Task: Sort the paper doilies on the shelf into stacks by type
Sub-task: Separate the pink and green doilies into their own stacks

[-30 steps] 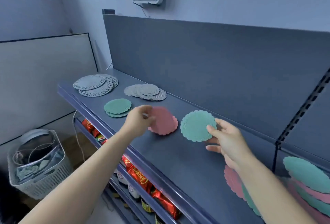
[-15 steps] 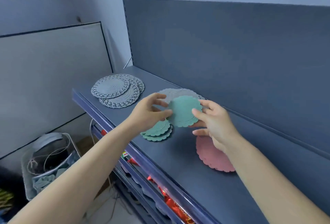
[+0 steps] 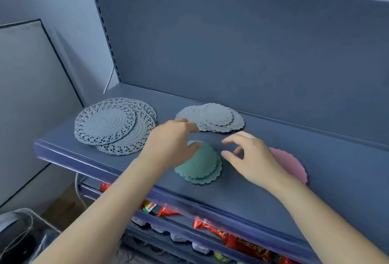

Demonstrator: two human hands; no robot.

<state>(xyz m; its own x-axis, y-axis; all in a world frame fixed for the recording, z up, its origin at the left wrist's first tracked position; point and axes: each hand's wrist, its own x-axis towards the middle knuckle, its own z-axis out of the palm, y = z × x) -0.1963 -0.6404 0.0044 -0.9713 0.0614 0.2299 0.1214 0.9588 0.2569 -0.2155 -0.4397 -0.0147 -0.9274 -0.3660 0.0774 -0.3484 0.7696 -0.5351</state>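
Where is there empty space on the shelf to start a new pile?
Bare shelf lies right of the pink doily, up to the back panel. A smaller gap sits at the back between the lacy doilies and the grey scalloped stack. It is crowded around the green stack, where the left hand and right hand are.

Teal doilies (image 3: pixel 202 165) scalloped; pink doily (image 3: pixel 292 162); lace-pattern doilies (image 3: pixel 105 125) grey, perhaps white; plain doilies (image 3: pixel 219 116) grey; shelf (image 3: pixel 242 192) blue-grey.
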